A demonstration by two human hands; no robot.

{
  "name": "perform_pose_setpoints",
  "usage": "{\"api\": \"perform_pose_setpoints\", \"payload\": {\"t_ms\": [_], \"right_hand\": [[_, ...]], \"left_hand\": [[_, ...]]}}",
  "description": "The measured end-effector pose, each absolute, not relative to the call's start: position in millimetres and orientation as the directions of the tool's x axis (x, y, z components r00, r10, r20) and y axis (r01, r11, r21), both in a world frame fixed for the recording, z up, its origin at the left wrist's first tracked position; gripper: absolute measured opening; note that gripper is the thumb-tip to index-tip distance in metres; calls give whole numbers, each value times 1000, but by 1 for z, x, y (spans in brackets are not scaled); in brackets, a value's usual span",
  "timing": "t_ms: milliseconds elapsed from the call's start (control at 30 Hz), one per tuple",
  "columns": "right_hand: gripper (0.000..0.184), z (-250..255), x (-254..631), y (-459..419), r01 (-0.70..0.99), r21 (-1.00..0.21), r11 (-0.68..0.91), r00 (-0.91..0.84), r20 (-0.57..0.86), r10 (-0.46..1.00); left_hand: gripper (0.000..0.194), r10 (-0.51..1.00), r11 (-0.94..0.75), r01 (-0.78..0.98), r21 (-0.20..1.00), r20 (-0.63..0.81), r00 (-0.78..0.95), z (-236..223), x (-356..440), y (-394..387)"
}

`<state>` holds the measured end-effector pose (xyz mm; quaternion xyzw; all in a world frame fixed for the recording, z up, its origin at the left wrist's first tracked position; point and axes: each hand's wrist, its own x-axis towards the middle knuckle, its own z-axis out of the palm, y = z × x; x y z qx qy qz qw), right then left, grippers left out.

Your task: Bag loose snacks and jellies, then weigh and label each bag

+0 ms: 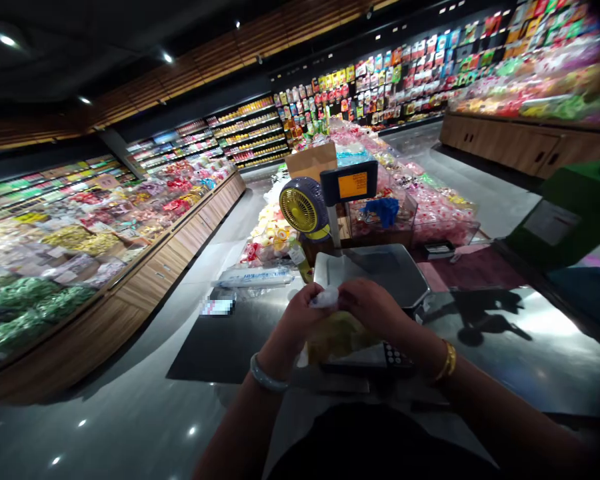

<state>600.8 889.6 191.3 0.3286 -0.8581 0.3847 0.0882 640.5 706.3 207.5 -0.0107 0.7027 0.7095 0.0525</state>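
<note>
Both hands meet in front of the weighing scale [390,267], pinching the gathered neck of a clear plastic bag [325,299]. My left hand [300,320] is closed on the bag's left side, with a pale bracelet on that wrist. From the right, my right hand [370,303] is closed on the same bunched plastic; a gold bracelet circles that wrist. Below the hands hangs the yellowish, filled body of the bag [343,337], over the scale's keypad [395,355]. What fills it is too dim to make out.
A small fan [303,207] and the scale's display [351,181] stand behind the plate. Left on the counter lie a roll of plastic bags [255,276] and a blurred phone-like item [217,307]. A green box-like object [565,217] rises at right. Wooden produce bins [180,257] flank the aisle.
</note>
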Motion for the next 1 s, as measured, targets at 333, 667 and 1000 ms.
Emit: {"api": "perform_pose_setpoints", "payload": {"t_ms": [333, 667, 1000], "right_hand": [[19, 209, 636, 812, -463, -827, 319, -858, 328, -394], [33, 206, 662, 710, -414, -899, 142, -886, 363, -289], [31, 191, 702, 653, -124, -989, -80, -939, 143, -312]], "left_hand": [[33, -23, -329, -76, 941, -88, -996, 223, 680, 656], [32, -120, -481, -66, 874, -140, -983, 220, 737, 584], [31, -452, -749, 247, 615, -201, -869, 203, 807, 529]]}}
